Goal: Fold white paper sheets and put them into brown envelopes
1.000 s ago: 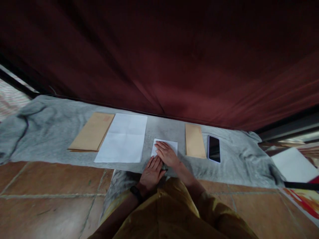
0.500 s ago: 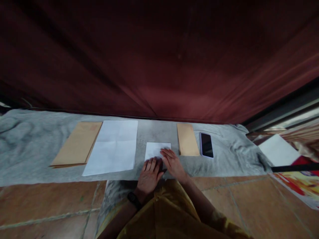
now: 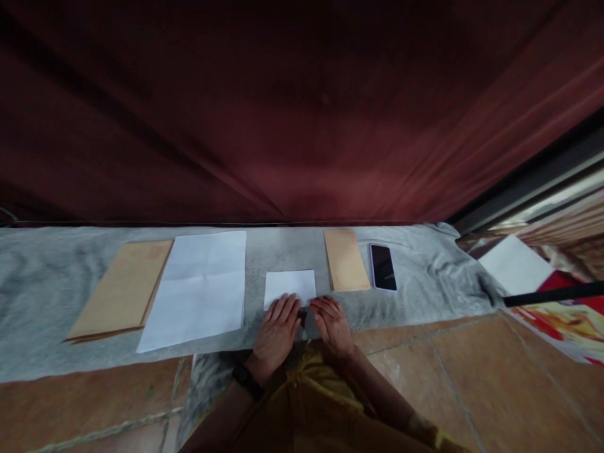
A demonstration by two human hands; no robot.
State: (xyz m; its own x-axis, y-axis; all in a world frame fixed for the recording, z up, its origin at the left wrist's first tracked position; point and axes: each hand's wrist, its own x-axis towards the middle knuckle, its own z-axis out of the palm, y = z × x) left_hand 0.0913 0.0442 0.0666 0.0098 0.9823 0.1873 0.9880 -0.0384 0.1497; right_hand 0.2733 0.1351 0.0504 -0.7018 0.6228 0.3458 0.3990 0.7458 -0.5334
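A small folded sheet of white paper (image 3: pixel 290 284) lies on the grey cloth in front of me. My left hand (image 3: pixel 277 330), with a dark watch on its wrist, rests flat, its outstretched fingertips on the paper's near edge. At the paper's near right corner are the fingertips of my right hand (image 3: pixel 333 322), the fingers extended and close together; the thumb is partly hidden. To the left lies a stack of large white sheets (image 3: pixel 201 283) with a crease across the top one. A smaller stack of brown envelopes (image 3: pixel 346 261) is just beyond my right hand.
Larger brown envelopes (image 3: pixel 123 286) lie at the far left, beside the white sheets. A phone in a lilac case (image 3: pixel 383 267) sits right of the small envelopes. A dark red curtain (image 3: pixel 302 157) hangs behind the cloth-covered surface (image 3: pixel 290 248). Tiled floor (image 3: pixel 453 371) shows below.
My right hand has slid from the top of the folded paper towards me, to its near right corner. The left hand stays on the near edge. The view has shifted slightly.
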